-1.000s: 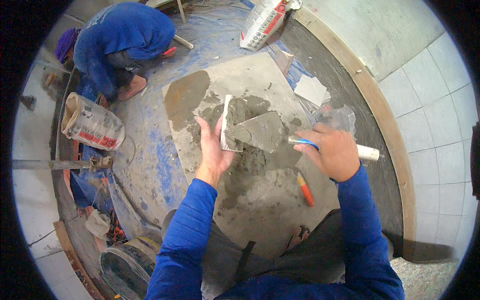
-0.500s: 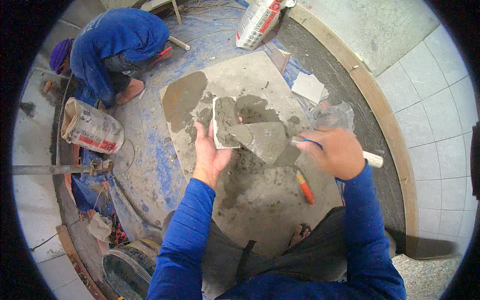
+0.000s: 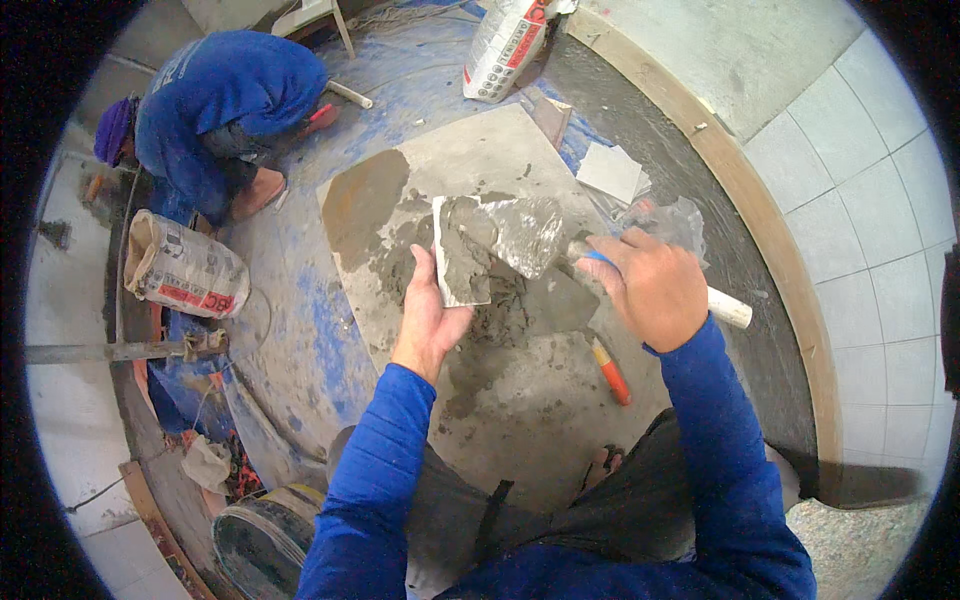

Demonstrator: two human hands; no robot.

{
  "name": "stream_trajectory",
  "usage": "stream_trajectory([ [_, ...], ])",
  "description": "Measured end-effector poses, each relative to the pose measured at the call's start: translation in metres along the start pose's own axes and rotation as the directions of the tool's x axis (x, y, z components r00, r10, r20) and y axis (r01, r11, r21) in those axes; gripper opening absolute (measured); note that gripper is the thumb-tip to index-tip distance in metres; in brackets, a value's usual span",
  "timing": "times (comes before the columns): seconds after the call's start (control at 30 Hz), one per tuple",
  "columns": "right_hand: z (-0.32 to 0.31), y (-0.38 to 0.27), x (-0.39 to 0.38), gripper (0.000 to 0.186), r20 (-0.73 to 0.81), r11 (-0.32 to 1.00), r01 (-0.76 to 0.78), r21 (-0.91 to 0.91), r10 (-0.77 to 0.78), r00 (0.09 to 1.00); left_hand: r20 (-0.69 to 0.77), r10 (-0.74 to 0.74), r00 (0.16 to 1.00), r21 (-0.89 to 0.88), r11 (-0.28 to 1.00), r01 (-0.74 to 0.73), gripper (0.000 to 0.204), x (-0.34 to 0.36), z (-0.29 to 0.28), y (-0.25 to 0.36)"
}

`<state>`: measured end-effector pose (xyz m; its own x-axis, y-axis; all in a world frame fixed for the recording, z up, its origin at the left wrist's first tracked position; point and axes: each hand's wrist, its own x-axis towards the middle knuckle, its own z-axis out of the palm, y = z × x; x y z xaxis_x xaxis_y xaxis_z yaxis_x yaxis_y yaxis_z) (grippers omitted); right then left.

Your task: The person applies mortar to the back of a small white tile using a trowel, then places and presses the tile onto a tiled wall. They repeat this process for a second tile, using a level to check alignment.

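Observation:
My left hand (image 3: 430, 320) grips a small white tile (image 3: 456, 285) along its side, its face thickly coated with grey mortar. In my right hand (image 3: 660, 295) is a trowel (image 3: 525, 232), its wet, shiny blade angled across the tile's upper part and its white handle end showing beyond my fist. Beneath both hands lies a large stone-coloured board (image 3: 490, 140) smeared with mortar, with a loose heap (image 3: 500, 320) below the tile. An orange-handled tool (image 3: 613, 378) lies on the board below my right hand.
A crouching co-worker (image 3: 220, 100) in blue is at upper left. Bags stand or lean at left (image 3: 185, 265) and top (image 3: 505, 45). White tiles (image 3: 610, 170) and crumpled plastic (image 3: 670, 225) sit right of the board. A bucket (image 3: 265, 550) is at lower left; a wooden strip (image 3: 750, 185) borders the tiled wall.
My right hand has moved slightly up and left, swinging the trowel blade higher over the tile. My left hand and the tile have shifted a little to the right.

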<state>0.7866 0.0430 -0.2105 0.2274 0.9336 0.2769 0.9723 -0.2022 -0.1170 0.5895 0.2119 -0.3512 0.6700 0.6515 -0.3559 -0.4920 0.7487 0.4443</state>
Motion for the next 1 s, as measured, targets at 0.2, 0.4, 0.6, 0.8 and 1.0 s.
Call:
stream_trajectory([
  [0.2, 0.012, 0.006, 0.004, 0.026, -0.169, 1.000, 0.013, -0.016, -0.015, 0.985, 0.168, -0.032, 0.985, -0.209, 0.976, 0.067, 0.063, 0.003, -0.011, 0.009],
  [0.4, 0.021, -0.005, -0.005, 0.028, -0.089, 0.998, 0.059, -0.001, -0.059, 0.994, 0.101, -0.014, 0.995, -0.301, 0.953, 0.044, 0.061, 0.002, -0.016, 0.009],
  [0.6, 0.013, 0.000, -0.005, 0.028, -0.165, 0.988, 0.054, 0.147, -0.029, 0.986, 0.036, 0.025, 0.999, -0.288, 0.957, -0.013, 0.058, -0.001, -0.010, 0.015],
  [0.8, 0.031, 0.006, 0.006, 0.029, -0.268, 0.975, -0.012, 0.224, 0.073, 0.961, 0.239, -0.110, 0.965, -0.437, 0.875, 0.208, 0.058, -0.009, -0.006, 0.012],
  [1.0, 0.033, 0.001, -0.007, 0.031, -0.152, 0.976, 0.003, 0.218, 0.031, 0.988, 0.210, -0.062, 0.976, -0.421, 0.895, 0.148, 0.055, -0.006, -0.015, 0.016],
])
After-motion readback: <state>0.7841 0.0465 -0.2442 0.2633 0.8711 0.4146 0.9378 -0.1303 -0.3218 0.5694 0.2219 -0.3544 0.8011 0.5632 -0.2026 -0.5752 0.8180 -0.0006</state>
